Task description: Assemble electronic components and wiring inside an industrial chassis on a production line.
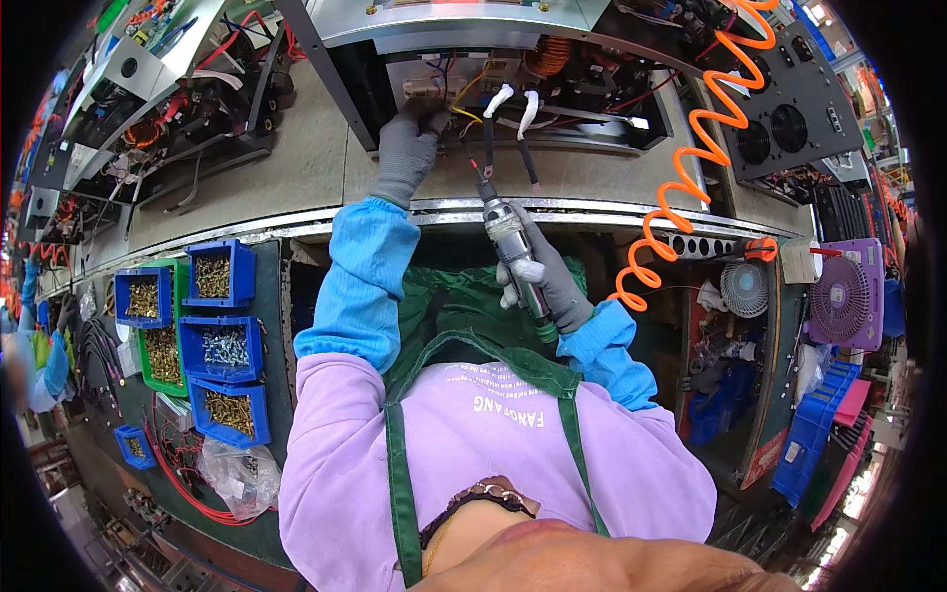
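My right hand point(560, 286), in a grey glove, is closed around a silver power screwdriver point(508, 237). Its thin bit, reddish near the end, points up and left toward the front of an open metal chassis point(592, 135). My left hand point(405, 156), also gloved, reaches into the left part of that chassis. Its fingers curl close to a pale block point(424, 87) and yellow wires point(468, 111); what they hold, if anything, is hidden. Two black cables point(526, 148) with white-wrapped bends hang over the chassis front, just right of the bit. A copper coil point(546, 57) sits deeper inside.
An orange coiled hose point(691, 148) hangs at the right. Blue bins point(229, 380) and a green bin point(150, 370) of screws stand at the left, beside a clear plastic bag point(240, 477). Other open chassis point(148, 128) and a black panel with fans point(789, 109) flank the bench.
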Motion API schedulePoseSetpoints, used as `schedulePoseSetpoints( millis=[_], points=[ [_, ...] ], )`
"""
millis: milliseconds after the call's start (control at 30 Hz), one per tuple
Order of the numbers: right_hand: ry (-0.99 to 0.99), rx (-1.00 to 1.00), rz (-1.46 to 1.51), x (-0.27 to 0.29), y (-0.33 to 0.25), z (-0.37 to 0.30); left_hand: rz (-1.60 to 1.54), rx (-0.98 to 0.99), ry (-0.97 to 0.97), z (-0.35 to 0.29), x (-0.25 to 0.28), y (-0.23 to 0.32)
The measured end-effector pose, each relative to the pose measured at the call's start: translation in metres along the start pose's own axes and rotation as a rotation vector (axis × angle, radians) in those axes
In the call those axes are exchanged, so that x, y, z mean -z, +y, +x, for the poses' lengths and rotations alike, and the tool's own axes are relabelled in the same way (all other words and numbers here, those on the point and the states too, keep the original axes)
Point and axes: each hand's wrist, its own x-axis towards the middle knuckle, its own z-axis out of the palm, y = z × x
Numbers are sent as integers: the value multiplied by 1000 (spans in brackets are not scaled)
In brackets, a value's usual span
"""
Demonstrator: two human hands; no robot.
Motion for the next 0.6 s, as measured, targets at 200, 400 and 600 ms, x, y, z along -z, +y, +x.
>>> schedulePoseSetpoints(
  millis=[200, 400, 600],
  points=[
    [22, 4, -95, -5, -4, -1, -24, -14, -34, 1, 4, -4],
    [-149, -44, 426, 5, 1, 3, -29, -49, -13, 2, 0, 1],
    [-3, 31, 30, -9, -3, 9, -19, -74, 51, 4, -10, -7]
  ],
)
